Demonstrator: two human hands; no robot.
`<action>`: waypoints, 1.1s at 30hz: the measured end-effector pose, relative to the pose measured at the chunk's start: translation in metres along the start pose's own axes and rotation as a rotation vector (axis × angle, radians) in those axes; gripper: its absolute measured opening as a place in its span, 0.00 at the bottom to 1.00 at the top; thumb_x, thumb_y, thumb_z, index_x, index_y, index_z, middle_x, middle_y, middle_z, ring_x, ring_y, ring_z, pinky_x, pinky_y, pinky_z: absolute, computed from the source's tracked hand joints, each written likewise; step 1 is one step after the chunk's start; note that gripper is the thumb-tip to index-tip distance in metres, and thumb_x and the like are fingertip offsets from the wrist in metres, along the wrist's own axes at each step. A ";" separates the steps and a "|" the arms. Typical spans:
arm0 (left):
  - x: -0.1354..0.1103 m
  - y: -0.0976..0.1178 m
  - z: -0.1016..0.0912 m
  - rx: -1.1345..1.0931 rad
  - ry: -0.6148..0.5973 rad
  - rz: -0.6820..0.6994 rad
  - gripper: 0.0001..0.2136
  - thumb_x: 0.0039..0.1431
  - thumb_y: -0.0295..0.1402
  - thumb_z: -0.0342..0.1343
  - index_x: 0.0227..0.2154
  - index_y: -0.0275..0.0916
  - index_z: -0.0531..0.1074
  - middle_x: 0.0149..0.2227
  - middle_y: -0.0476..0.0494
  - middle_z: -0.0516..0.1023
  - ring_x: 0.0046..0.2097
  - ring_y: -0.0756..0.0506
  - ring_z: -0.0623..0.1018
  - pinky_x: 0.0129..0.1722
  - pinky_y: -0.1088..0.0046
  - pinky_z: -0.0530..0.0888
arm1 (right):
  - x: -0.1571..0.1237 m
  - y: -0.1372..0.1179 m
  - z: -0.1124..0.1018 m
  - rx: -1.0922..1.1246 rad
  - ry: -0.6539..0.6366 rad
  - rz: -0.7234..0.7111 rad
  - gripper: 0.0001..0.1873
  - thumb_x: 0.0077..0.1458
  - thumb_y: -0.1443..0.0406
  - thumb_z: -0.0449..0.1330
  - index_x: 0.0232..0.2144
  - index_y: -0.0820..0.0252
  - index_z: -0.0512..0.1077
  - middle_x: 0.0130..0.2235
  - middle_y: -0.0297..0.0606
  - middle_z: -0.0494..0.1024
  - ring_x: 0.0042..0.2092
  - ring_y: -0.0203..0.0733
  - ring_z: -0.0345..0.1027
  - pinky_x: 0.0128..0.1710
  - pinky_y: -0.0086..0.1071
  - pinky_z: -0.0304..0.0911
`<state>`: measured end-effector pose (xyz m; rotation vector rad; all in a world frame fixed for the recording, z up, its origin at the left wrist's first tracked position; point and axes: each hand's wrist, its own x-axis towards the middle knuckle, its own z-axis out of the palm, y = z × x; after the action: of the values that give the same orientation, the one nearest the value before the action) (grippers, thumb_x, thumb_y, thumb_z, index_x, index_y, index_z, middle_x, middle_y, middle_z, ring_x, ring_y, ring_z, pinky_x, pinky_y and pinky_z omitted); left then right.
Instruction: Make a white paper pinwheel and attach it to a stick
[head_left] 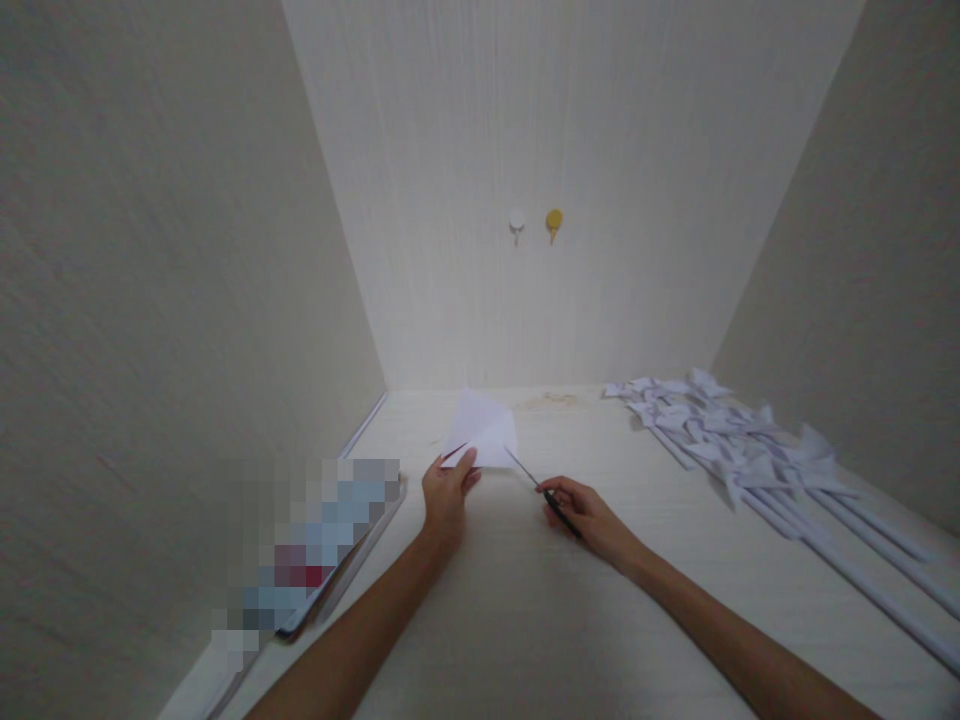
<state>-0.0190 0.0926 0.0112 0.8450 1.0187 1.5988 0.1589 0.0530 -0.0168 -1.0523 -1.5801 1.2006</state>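
Note:
My left hand point(448, 495) is closed on the near left edge of a square white sheet of paper point(484, 430), thumb on top. A slit runs in from the paper's near left corner, with dark red showing there. In my right hand point(581, 510) is a pair of scissors point(561, 513), seen nearly edge-on, with black handles and a thin metal blade. The blade reaches over the paper's near right corner. Whether its second blade is under the sheet cannot be seen.
Several white paper pinwheels point(720, 440) on white paper sticks point(862, 580) lie on the right of the pale table point(540, 620). A blurred-out flat object point(330, 545) lies at left. White and yellow hooks point(554, 219) are on the back wall.

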 end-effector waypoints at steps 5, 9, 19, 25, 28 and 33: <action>-0.009 -0.004 0.005 0.162 -0.085 -0.031 0.11 0.35 0.32 0.60 0.26 0.32 0.70 0.24 0.44 0.76 0.24 0.48 0.74 0.21 0.76 0.69 | -0.002 -0.005 0.002 -0.001 -0.003 0.003 0.14 0.44 0.57 0.55 0.32 0.61 0.64 0.19 0.27 0.60 0.19 0.28 0.51 0.17 0.24 0.43; -0.013 -0.005 0.006 0.262 -0.208 -0.023 0.08 0.39 0.33 0.57 0.20 0.31 0.71 0.23 0.41 0.76 0.23 0.48 0.74 0.21 0.76 0.68 | -0.003 -0.006 0.002 0.073 -0.041 0.016 0.14 0.45 0.58 0.55 0.33 0.62 0.63 0.20 0.28 0.62 0.19 0.28 0.52 0.17 0.24 0.44; -0.008 -0.009 0.003 0.169 -0.177 -0.029 0.11 0.40 0.33 0.57 0.27 0.31 0.66 0.33 0.37 0.75 0.29 0.46 0.76 0.22 0.77 0.70 | -0.003 -0.008 0.001 0.100 -0.142 0.047 0.17 0.45 0.58 0.55 0.35 0.64 0.62 0.22 0.31 0.68 0.19 0.28 0.55 0.17 0.24 0.51; -0.007 -0.012 0.003 0.127 -0.155 -0.049 0.11 0.40 0.32 0.58 0.28 0.31 0.66 0.35 0.37 0.75 0.29 0.46 0.76 0.22 0.78 0.71 | -0.002 -0.006 -0.001 0.104 -0.158 0.050 0.17 0.45 0.58 0.55 0.35 0.65 0.63 0.22 0.32 0.69 0.18 0.27 0.55 0.16 0.23 0.50; -0.009 -0.011 0.004 0.124 -0.139 -0.079 0.10 0.41 0.31 0.57 0.27 0.31 0.66 0.36 0.36 0.74 0.29 0.47 0.76 0.23 0.79 0.70 | -0.002 -0.006 0.000 0.110 -0.162 0.049 0.17 0.45 0.59 0.55 0.35 0.65 0.63 0.22 0.32 0.69 0.18 0.26 0.54 0.16 0.23 0.50; -0.012 -0.008 0.006 0.095 -0.105 -0.085 0.11 0.40 0.30 0.58 0.29 0.32 0.66 0.35 0.38 0.75 0.28 0.47 0.76 0.22 0.79 0.70 | -0.002 -0.007 0.000 0.115 -0.165 0.053 0.16 0.45 0.59 0.55 0.35 0.65 0.63 0.22 0.32 0.69 0.18 0.27 0.55 0.16 0.23 0.50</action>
<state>-0.0080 0.0833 0.0052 0.9280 1.0485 1.4294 0.1581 0.0499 -0.0104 -0.9463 -1.5945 1.4283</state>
